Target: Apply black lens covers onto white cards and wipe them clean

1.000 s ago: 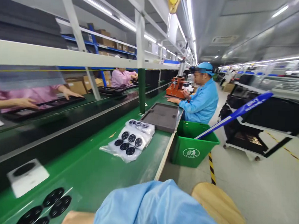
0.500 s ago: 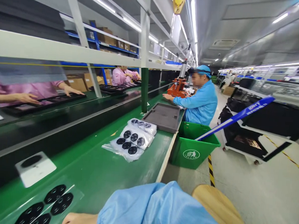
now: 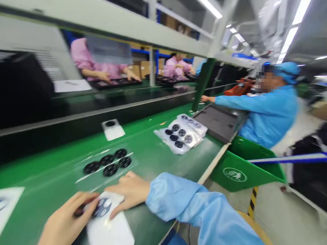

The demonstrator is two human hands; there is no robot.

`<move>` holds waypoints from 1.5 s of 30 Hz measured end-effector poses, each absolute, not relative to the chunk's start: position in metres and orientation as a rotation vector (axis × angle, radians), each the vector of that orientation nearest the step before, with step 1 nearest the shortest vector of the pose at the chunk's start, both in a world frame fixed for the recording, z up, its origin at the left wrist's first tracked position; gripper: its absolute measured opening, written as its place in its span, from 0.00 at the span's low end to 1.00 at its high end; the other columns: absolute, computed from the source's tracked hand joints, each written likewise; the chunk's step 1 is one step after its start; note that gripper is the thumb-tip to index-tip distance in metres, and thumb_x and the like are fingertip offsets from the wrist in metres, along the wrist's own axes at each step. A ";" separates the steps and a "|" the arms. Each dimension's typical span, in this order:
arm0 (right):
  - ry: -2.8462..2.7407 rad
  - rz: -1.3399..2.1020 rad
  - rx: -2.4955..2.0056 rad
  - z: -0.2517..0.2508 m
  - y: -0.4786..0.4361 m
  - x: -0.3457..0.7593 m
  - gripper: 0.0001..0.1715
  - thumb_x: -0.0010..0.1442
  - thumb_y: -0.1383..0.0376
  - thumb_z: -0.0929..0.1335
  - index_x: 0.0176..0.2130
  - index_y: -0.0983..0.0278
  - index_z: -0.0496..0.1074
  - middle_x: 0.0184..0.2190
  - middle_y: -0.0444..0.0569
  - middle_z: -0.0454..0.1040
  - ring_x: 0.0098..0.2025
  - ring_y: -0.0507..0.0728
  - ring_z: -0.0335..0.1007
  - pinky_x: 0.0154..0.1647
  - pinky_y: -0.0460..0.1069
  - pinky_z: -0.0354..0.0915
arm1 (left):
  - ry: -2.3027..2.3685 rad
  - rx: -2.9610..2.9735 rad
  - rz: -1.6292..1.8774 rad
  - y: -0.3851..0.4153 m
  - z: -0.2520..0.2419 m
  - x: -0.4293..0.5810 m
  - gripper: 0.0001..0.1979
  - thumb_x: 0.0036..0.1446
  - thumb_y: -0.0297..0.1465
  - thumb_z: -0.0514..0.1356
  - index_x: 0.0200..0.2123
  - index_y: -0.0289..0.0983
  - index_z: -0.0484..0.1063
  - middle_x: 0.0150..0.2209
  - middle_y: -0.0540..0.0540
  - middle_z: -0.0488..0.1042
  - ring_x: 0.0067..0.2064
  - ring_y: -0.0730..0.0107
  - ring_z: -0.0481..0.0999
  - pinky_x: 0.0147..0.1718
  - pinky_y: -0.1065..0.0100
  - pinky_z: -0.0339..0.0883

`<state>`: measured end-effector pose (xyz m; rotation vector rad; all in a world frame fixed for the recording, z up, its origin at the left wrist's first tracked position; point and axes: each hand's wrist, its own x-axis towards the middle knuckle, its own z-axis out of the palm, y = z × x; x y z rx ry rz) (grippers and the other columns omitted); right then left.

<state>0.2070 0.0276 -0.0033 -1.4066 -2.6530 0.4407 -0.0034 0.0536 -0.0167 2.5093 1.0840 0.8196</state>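
A white panel [image 3: 112, 233] with rounded corners lies at the bench's near side, bearing a dark round piece [image 3: 103, 207] with pale oval holes. My left hand [image 3: 68, 218] is closed in a pinch at the left edge of that round piece; its other fingers are curled. My right hand [image 3: 132, 190] grips the panel's upper right edge, thumb on its face and fingers across the top. Just beyond lies a clear plastic sheet [image 3: 94, 181] with several black discs [image 3: 106, 159]. Blur hides the exact fingertip contact.
Bags of black discs [image 3: 182, 134] lie farther along the green bench [image 3: 53, 182], before a dark grey tray [image 3: 217, 121]. Another white plate [image 3: 115, 132] and a printed sheet [image 3: 2, 212] lie leftward. A green bin [image 3: 248, 174] and a co-worker in blue [image 3: 273, 110] are at right.
My view has swung left and down. Both my hands now show at a white panel; before, only part of one hand and a blue sleeve showed, near the disc sheet.
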 end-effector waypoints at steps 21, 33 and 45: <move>-2.513 0.585 -1.321 -0.012 0.026 0.213 0.43 0.55 0.43 0.65 0.60 0.67 0.60 0.34 0.54 0.69 0.39 0.61 0.60 0.44 0.55 0.56 | 1.121 2.334 0.497 0.062 0.002 -0.002 0.04 0.57 0.26 0.56 0.34 0.36 0.71 0.33 0.49 0.69 0.34 0.73 0.70 0.31 0.72 0.66; -2.574 0.578 -1.225 -0.005 0.024 0.209 0.36 0.58 0.52 0.67 0.59 0.71 0.61 0.34 0.54 0.70 0.39 0.60 0.60 0.45 0.54 0.55 | 1.051 2.373 0.318 0.074 0.013 0.003 0.03 0.56 0.27 0.57 0.33 0.37 0.70 0.33 0.50 0.69 0.34 0.73 0.70 0.31 0.72 0.64; -2.578 0.562 -1.228 -0.006 0.024 0.210 0.34 0.57 0.52 0.68 0.57 0.68 0.63 0.32 0.52 0.69 0.38 0.60 0.60 0.43 0.53 0.56 | 1.172 2.433 0.182 0.073 0.008 0.009 0.05 0.60 0.29 0.54 0.33 0.37 0.68 0.35 0.49 0.69 0.34 0.71 0.70 0.30 0.70 0.64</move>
